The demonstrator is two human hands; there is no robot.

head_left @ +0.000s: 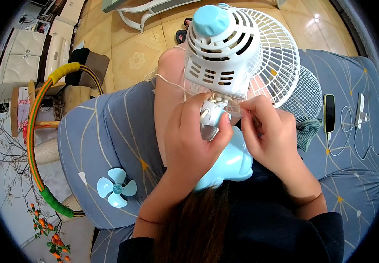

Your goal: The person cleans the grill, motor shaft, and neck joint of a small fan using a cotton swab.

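Note:
A small white and light blue electric fan lies across my lap, its white motor housing (pixel 222 65) and blue knob (pixel 211 20) pointing away from me. The white rear grille (pixel 281 48) is still on the housing, and the light blue base (pixel 231 160) rests against my body. My left hand (pixel 194 140) is closed around the fan's neck (pixel 210 115), just below the housing. At the neck joint, my right hand (pixel 270 131) pinches something too small or hidden to make out. A loose light blue fan blade (pixel 117 189) lies on the sofa to the left.
A detached round grille (pixel 305 94) and a dark green cloth (pixel 308 133) lie at my right on the grey patterned sofa (pixel 351 179). Farther right are a phone (pixel 329 113) on a cable and a white power strip (pixel 360 109). A striped hoop (pixel 32 131) leans at the left.

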